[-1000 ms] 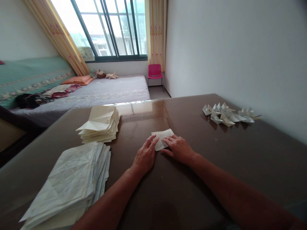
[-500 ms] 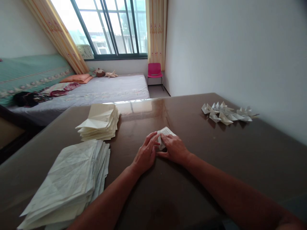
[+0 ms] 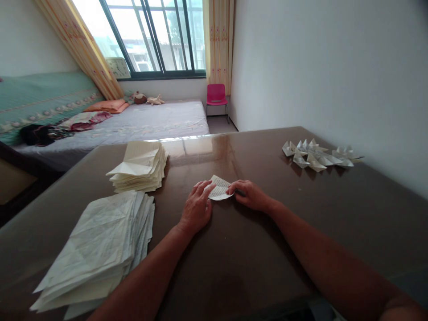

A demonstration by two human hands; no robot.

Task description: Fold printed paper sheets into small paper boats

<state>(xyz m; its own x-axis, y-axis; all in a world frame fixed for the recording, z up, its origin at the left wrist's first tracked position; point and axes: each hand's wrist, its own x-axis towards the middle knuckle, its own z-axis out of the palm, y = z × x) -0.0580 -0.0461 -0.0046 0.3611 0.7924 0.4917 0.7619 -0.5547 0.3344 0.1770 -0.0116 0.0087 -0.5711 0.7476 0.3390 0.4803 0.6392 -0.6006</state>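
Observation:
A small piece of folded paper covered in writing lies between my two hands above the middle of the brown table. My left hand has its fingers over the paper's left side, thumb below, and holds it there. At the right corner, my right hand pinches the paper between thumb and curled fingers. Its thumb is partly in shadow. The sheet's lower edge looks slightly curved, and the top comes to a point.
To the left stand a stack of cream paper and a nearer stack of creased whitish sheets. Several folded paper shapes with pointed tips sit at the far right near the wall. Beyond the table are a bed and a pink chair.
My hands have moved apart, the right one to the right. The paper, mostly covered by my fingers before, now shows a broader written face between them.

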